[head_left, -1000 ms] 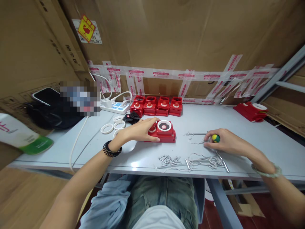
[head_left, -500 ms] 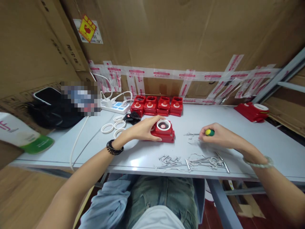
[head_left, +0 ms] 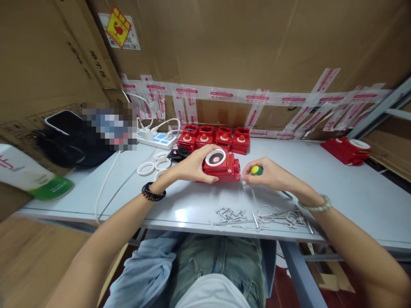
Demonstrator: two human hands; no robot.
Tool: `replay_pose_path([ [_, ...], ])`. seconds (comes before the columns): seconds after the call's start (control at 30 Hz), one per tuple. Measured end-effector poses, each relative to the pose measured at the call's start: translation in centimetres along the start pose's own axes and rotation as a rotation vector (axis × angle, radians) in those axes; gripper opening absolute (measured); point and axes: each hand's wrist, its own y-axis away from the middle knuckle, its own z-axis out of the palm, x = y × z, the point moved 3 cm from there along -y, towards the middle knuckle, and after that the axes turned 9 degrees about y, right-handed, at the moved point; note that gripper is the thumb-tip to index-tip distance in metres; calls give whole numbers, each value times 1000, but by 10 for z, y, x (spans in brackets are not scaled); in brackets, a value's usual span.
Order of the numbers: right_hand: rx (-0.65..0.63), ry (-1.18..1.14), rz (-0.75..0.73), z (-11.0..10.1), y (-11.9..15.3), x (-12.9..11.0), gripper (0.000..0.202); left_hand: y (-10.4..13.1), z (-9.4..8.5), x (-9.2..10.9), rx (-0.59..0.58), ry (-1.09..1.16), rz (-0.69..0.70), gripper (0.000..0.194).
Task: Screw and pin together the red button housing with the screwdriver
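My left hand (head_left: 195, 166) grips a red box (head_left: 227, 171) with a white ring (head_left: 215, 157) on its top face, thumb along the front and fingers behind. Close to the box's right end, my right hand (head_left: 265, 172) is closed around a screwdriver with a yellow and green handle (head_left: 257, 170). Its fingertips are pinched near the box; whatever small part lies between them is too small to make out. Silver screws (head_left: 229, 214) lie in a pile near the front edge, beside metal rods tangled with white string (head_left: 279, 218).
Several red boxes (head_left: 205, 139) stand in a row at the back. Another red unit (head_left: 345, 150) is at the far right. White rings (head_left: 146, 168), a black item (head_left: 178, 154), a power strip (head_left: 157, 139) and a green-white tube (head_left: 38, 175) are on the left.
My right hand has moved left, from over the table to the box's right end. The box is now tilted in my left hand, its right end raised slightly.
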Motion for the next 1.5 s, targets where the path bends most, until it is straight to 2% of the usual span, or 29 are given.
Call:
replay_pose_path([
  [0.3, 3, -1, 2, -1, 6, -1, 24, 1, 2, 5, -17, -12, 1, 64],
  [0.9, -59, 1, -23, 5, 6, 7, 19, 2, 5, 4, -49, -37, 20, 66],
  [1.5, -18, 45, -3, 7, 3, 11, 15, 2, 7, 8, -66, -38, 36, 66],
])
